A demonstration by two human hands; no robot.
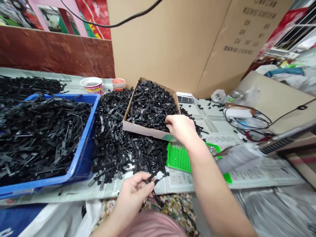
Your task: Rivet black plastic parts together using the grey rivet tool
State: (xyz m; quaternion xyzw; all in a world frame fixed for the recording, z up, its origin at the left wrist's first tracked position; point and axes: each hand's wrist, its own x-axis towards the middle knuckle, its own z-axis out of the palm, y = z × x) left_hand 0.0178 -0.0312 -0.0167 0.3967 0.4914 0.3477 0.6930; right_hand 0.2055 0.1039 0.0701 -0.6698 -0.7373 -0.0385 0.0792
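My left hand (137, 191) is closed on a black jointed plastic part (156, 182), held just over the table's front edge. The thumb and fingers pinch it, and its thin arms stick out on both sides. My right hand (181, 126) reaches over the near right corner of a shallow cardboard box (145, 130) heaped with small black parts (151, 102). Its fingers are bent down at the pile; whether they grip a part I cannot make out. Below that forearm lies a bright green perforated tray (179, 159) holding small metal pieces (212, 151).
At left stands a blue bin (84, 148) full of black parts. Loose parts (111, 131) cover the table around the box. Behind are a white-and-pink tub (98, 87) and an orange-lidded jar (118, 84). A grey tool (242, 156) and black cable (266, 118) occupy the right.
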